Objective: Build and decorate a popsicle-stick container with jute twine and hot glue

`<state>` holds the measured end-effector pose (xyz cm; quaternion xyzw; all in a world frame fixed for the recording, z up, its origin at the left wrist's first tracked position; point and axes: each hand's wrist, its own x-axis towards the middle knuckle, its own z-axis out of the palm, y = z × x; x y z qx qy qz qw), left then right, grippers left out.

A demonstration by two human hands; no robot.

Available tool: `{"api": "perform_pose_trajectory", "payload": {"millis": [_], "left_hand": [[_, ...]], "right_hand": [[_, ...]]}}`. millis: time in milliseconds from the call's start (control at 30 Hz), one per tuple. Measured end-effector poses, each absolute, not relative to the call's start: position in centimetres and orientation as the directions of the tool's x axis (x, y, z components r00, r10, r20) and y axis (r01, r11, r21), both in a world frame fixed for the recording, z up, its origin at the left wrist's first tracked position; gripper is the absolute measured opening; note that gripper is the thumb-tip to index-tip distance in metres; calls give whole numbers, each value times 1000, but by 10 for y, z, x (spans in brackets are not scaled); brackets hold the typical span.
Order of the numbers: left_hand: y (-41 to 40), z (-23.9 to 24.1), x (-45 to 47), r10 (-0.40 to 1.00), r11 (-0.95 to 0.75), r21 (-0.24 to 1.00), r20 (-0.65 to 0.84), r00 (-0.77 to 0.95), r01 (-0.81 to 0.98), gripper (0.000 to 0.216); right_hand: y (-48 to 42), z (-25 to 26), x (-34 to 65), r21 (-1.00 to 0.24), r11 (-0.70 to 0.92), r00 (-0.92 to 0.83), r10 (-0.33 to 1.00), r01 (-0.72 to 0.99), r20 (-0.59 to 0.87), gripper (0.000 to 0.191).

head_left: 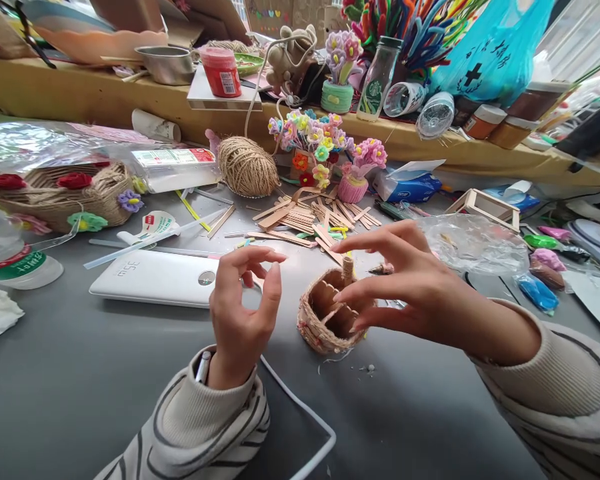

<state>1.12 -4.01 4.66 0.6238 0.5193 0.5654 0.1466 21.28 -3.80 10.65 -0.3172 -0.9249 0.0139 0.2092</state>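
A small round basket [313, 330] of twine and wooden pieces stands on the grey table, with dividers inside and a short twine-wrapped post at its rim. Over its right side is my right hand [405, 283], fingers spread and apart; some fingertips overlap the basket, and I cannot tell whether they touch it. My left hand [245, 307] is raised to the left of the basket, fingers curled with a gap to the thumb and nothing between them. Behind that hand lies a white power bank [153, 279], with a white cable [300, 400] running toward the front edge.
Loose wooden craft sticks [300, 217] are heaped behind the basket, near a twine ball [247, 167] and colourful craft flowers [313, 137]. At left are a twine basket with flowers [87, 193] and a bottle [25, 263]. Crumpled clear plastic [473, 243] lies at right.
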Motion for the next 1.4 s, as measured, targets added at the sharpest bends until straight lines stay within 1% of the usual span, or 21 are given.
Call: {"api": "perform_pose_trajectory", "payload": {"millis": [100, 167, 267, 400, 533, 667, 767, 933, 1167, 1400], "left_hand": [[-31, 32, 10, 843, -397, 827, 500, -198, 398, 13], [-28, 24, 8, 837, -427, 831, 513, -193, 356, 15], [-27, 15, 5, 826, -463, 827, 534, -183, 319, 19], [-28, 12, 4, 852, -446, 852, 498, -162, 276, 21], [-30, 14, 5, 851, -449, 848, 502, -154, 282, 19], [-32, 16, 7, 850, -445, 842, 504, -150, 305, 17], [-33, 17, 6, 854, -438, 839, 500, -142, 322, 17], [-35, 16, 5, 858, -442, 842, 498, -129, 309, 18], [-36, 13, 3, 849, -483, 830, 522, -83, 279, 23], [-38, 11, 0, 857, -491, 830, 515, -26, 266, 27]], "right_hand": [[-30, 113, 207, -148, 811, -758, 583, 567, 292, 8], [-25, 117, 204, -148, 823, -790, 569, 549, 229, 7], [-18, 124, 200, -163, 842, -831, 536, 514, 150, 8], [-12, 129, 195, -146, 873, -871, 482, 466, 97, 12], [-10, 129, 192, -103, 903, -898, 427, 418, 106, 24], [-11, 128, 191, -65, 917, -909, 399, 394, 121, 28], [-12, 128, 190, -61, 920, -910, 392, 387, 139, 30], [-15, 129, 190, -76, 915, -904, 404, 397, 140, 30], [-19, 124, 190, -101, 903, -883, 430, 418, 190, 35], [-21, 124, 186, -77, 879, -857, 477, 471, 197, 37]]}}
